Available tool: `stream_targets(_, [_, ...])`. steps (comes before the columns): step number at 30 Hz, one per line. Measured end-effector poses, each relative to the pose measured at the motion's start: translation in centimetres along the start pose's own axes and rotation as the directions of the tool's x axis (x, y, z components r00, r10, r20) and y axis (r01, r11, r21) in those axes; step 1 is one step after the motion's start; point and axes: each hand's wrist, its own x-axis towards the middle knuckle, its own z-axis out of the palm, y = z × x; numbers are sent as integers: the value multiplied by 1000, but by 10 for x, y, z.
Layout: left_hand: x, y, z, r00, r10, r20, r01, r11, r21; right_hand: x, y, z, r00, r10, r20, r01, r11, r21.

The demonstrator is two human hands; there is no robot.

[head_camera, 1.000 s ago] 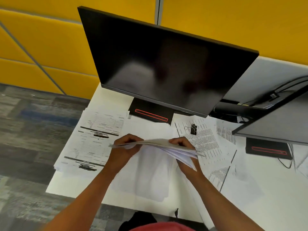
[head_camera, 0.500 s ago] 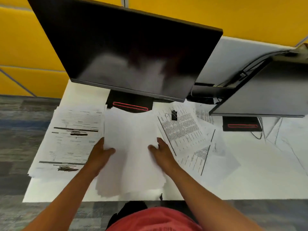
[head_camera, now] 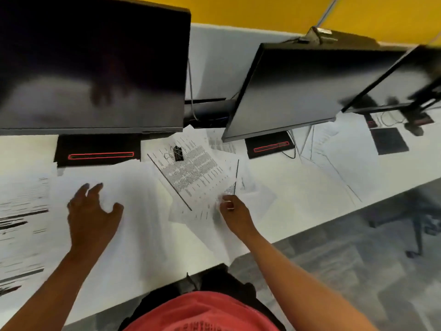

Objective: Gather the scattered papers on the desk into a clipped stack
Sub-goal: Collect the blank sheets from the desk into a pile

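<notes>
A blank white paper stack [head_camera: 138,201] lies flat on the desk in front of me. My left hand [head_camera: 91,211] is over its left part with fingers spread, holding nothing. To the right, several printed sheets [head_camera: 191,173] lie fanned at an angle, and a black binder clip [head_camera: 177,152] rests on their far end. My right hand [head_camera: 232,210] has its fingers curled and pinches the near right edge of these printed sheets. More printed pages [head_camera: 21,211] lie at the far left.
Three dark monitors hang over the white desk [head_camera: 298,199]: one at left [head_camera: 95,68], one in the middle [head_camera: 298,87], one at far right [head_camera: 405,77]. Their black bases [head_camera: 97,151] [head_camera: 269,146] sit behind the papers. More loose sheets [head_camera: 334,161] lie at right. An office chair [head_camera: 417,223] stands on the floor.
The white stack went from held on edge to flat on the desk. My right hand left it and moved right onto the printed sheets; my left hand opened. The view swung right.
</notes>
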Motion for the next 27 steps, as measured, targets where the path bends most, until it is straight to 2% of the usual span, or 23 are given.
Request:
stream_targets(3, [-5, 80, 35, 958, 170, 230, -114, 965, -237, 12, 20, -46, 992, 68, -107, -66, 998, 17])
stream_targets(5, [-7, 134, 58, 902, 274, 334, -178, 940, -291, 21, 19, -67, 985, 66, -162, -62, 998, 31])
stream_targets(8, [-16, 212, 97, 821, 407, 400, -317, 908, -273, 34, 15, -98, 976, 68, -206, -51, 995, 88])
stream_targets(11, [-28, 273, 128, 769, 471, 432, -405, 882, -241, 51, 14, -125, 972, 42, -231, -19, 995, 98])
stream_targets(16, [-39, 345, 187, 740, 461, 489, -404, 887, -224, 89, 41, -183, 969, 4, -246, 22, 995, 102])
stream_targets(20, [-42, 395, 241, 762, 320, 563, -245, 947, -206, 137, 106, -257, 961, 22, -274, -14, 999, 33])
stream_targets(24, [-51, 438, 314, 764, 106, 637, 65, 969, -240, 197, 208, -362, 934, 100, -342, -160, 975, -153])
stream_targets(27, [-66, 456, 359, 693, -40, 719, 318, 913, -255, 231, 272, -418, 912, 173, -372, -296, 906, -303])
